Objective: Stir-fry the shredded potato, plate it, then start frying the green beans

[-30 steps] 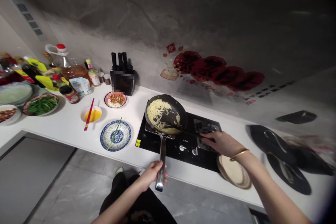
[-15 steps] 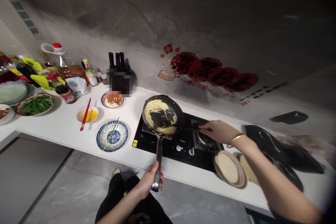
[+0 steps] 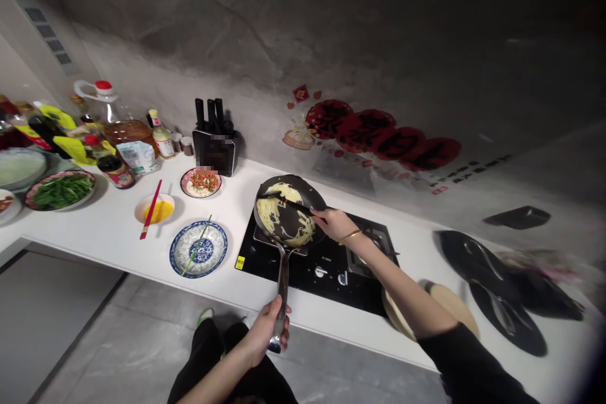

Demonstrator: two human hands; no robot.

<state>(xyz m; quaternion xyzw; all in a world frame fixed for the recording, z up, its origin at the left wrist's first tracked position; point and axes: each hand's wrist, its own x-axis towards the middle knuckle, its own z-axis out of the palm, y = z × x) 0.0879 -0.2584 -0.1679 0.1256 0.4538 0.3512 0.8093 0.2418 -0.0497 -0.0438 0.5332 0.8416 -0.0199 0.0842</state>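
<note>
My left hand (image 3: 269, 331) is closed round the metal handle of a dark wok (image 3: 310, 192), which rests on the left burner of a black gas hob (image 3: 307, 274). Pale yellow shreds (image 3: 269, 214), perhaps potato, lie spread along the wok's left and lower sides. Over the wok's right rim reaches my right hand (image 3: 334, 225), closed on the handle of a black spatula (image 3: 294, 204). The spatula's head is at the wok's upper left, against the shreds.
Left of the hob are a blue-patterned plate (image 3: 220, 246) with a green stalk, an egg bowl (image 3: 138, 207) with red chopsticks (image 3: 152, 208) and a small dish (image 3: 184, 183). A knife block (image 3: 227, 154) stands behind. Black utensil rests (image 3: 521, 322) lie right.
My right hand has moved left with the spatula, whose head is now at the wok's far left. The shreds have shifted within the wok. My left hand keeps its hold.
</note>
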